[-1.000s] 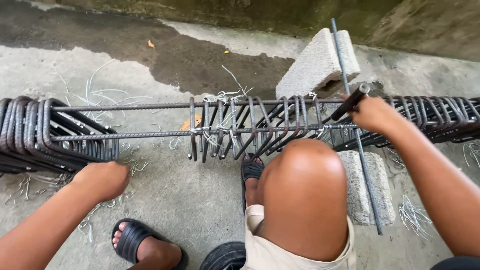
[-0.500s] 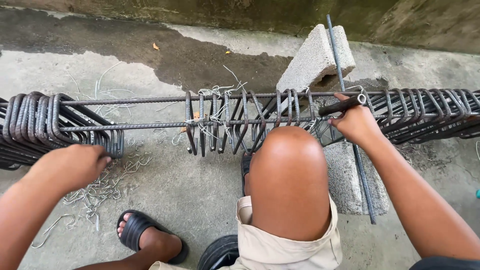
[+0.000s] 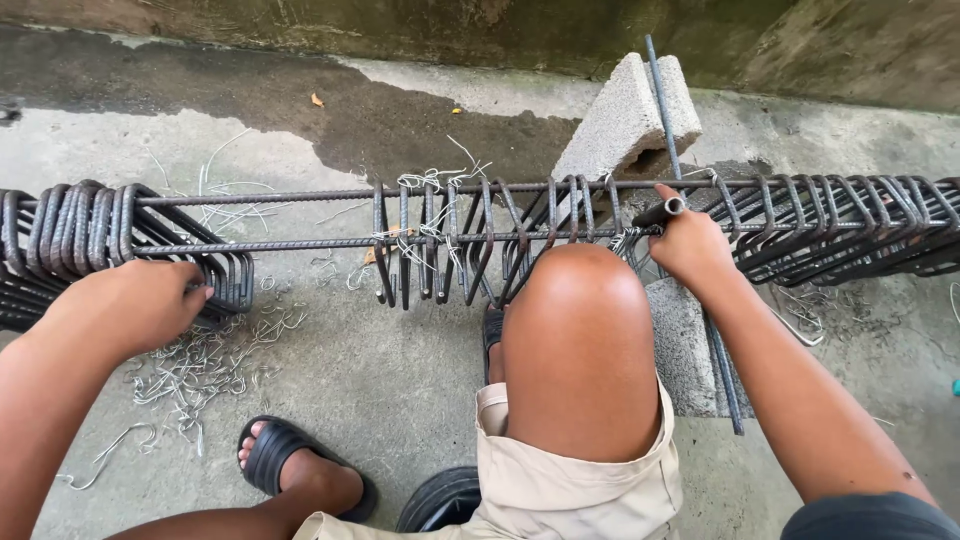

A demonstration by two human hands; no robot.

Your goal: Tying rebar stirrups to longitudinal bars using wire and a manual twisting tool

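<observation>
A long rebar cage (image 3: 300, 220) of horizontal bars with bunched steel stirrups lies across the concrete floor in front of me. My left hand (image 3: 130, 305) rests on the bunch of stirrups (image 3: 150, 240) at the left, fingers curled against them. My right hand (image 3: 690, 245) grips a short dark tube-like tying tool (image 3: 660, 212) at the cage, beside loops of thin tie wire (image 3: 625, 240). My raised knee (image 3: 580, 340) stands between the hands, hiding part of the cage.
A grey concrete block (image 3: 625, 120) leans behind the cage and another block (image 3: 685, 345) lies under it. A loose rebar (image 3: 690, 230) runs front to back. Cut wire scraps (image 3: 190, 370) litter the floor at left. My sandalled foot (image 3: 290, 460) is below.
My left hand has risen from the floor to the left stirrup bunch. My right hand slid left along the cage with the tool. The view moved closer.
</observation>
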